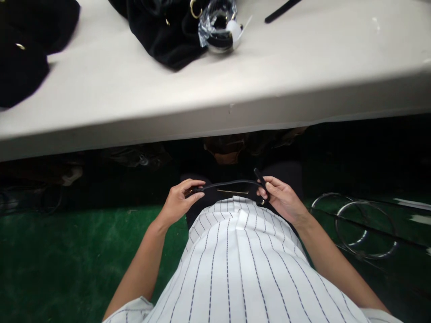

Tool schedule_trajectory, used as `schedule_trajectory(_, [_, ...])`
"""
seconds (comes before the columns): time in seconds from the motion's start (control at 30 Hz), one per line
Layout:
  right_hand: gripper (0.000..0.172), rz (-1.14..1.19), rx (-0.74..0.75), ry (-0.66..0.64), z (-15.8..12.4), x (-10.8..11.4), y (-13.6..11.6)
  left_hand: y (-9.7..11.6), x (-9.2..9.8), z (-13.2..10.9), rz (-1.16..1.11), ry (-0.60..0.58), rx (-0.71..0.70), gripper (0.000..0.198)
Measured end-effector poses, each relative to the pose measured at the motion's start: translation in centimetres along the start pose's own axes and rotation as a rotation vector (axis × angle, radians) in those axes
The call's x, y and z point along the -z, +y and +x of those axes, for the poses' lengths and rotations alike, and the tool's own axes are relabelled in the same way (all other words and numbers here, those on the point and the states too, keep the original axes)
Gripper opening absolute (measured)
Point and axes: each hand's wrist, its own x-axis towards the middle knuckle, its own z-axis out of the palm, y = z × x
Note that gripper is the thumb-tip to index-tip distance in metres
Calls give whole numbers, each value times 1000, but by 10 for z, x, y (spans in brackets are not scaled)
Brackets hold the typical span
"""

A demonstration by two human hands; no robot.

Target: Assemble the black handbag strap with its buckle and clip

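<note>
Pinching a thin black strap at each end, left hand and right hand close around it; it looks light and limp, best gripped near the ends.

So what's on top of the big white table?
Black fabric bags and a crinkly clear wrapper lie on the table; whatever the bags cover is hidden.

A black bag and crumpled plastic wrap lie on the pale table.
</note>
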Motion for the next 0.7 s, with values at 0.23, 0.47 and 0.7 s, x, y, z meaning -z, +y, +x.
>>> schedule_trajectory(0.23, [40, 97, -49, -116, 7, -5, 0, -5, -13, 13, 72, -114, 62, 36])
schedule_trajectory(0.47, [43, 89, -34, -140, 5, 1, -4, -4, -28, 19, 164, -50, -34, 24])
schedule_trajectory(0.7, [27, 7, -72, -92, -3, 20, -5, 11, -17, 13, 279, 138, -143, 21])
